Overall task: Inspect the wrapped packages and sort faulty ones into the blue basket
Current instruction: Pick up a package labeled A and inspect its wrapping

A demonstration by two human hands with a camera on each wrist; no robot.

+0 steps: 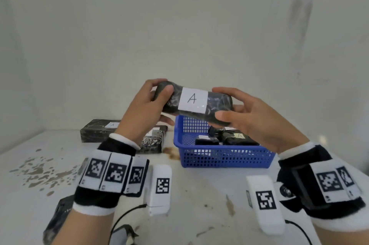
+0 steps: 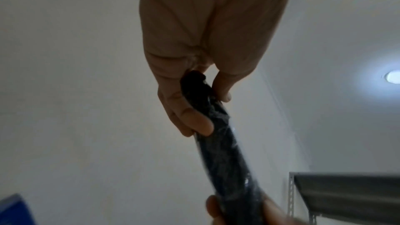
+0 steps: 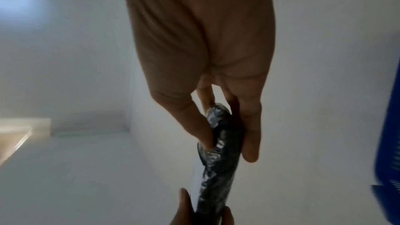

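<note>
A black wrapped package (image 1: 215, 103) with a white label marked A is held up in the air above the blue basket (image 1: 219, 157). My left hand (image 1: 151, 101) grips its left end, thumb on the front. My right hand (image 1: 239, 109) grips its right end between thumb and fingers. The left wrist view shows the package (image 2: 225, 151) edge-on, pinched by my left hand (image 2: 194, 109). The right wrist view shows the same package (image 3: 218, 156) held by my right hand (image 3: 229, 126). Several black packages (image 1: 237, 138) lie in the basket.
Two more wrapped packages (image 1: 95, 132) (image 1: 153, 141) lie on the white table (image 1: 199, 195) left of the basket. A dark object (image 1: 58, 218) and cables sit at the near left. White walls close the back. A metal shelf (image 2: 346, 192) shows at the side.
</note>
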